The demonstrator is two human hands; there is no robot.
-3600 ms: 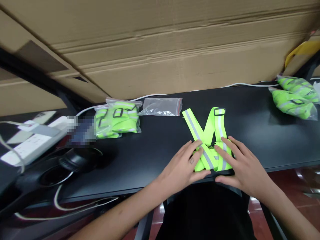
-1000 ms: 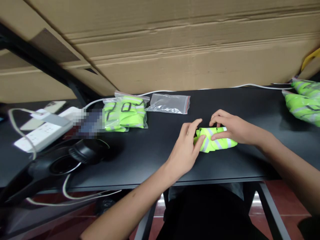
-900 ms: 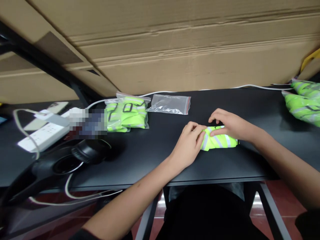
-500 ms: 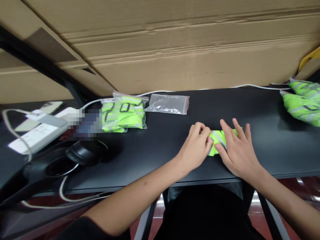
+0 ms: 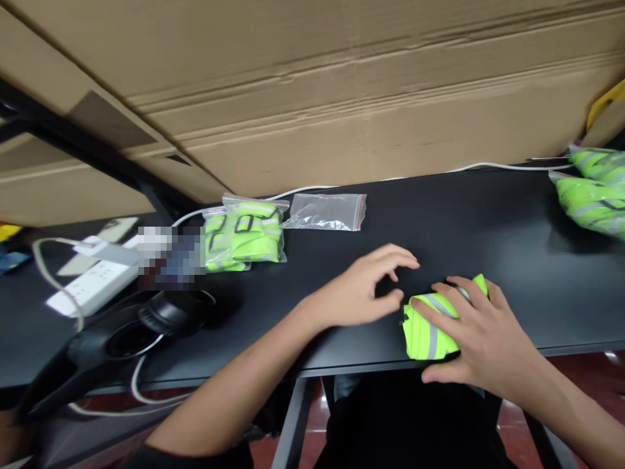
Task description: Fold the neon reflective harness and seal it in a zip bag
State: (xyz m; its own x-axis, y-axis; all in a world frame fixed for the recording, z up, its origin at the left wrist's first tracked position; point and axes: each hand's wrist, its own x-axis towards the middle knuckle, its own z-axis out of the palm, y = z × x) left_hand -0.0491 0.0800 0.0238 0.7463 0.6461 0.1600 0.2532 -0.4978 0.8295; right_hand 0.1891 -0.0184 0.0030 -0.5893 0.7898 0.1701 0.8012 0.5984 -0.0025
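Our right hand lies over a folded neon-green strap bundle right of centre in the lower half of the frame, its fingers spread and bent across the top and its thumb along the near side; we cannot tell how firmly it grips. The bundle, with silver-grey stripes, rests on the black surface close to its front edge, and a short piece of strap shows above our fingers. Our left hand is open just left of the bundle, its fingers curved and a gap between them and the thumb.

Farther out, above our left hand, we see a flat clear plastic bag with a red line at its right end. Left of it lie two filled bags side by side and partly overlapping, green straps and black buckles showing through the plastic. At the right edge we have more bagged straps. Toward the left edge are a white power strip and a black device, with a pixelated patch between them and the filled bags. Brown cardboard fills the upper frame.
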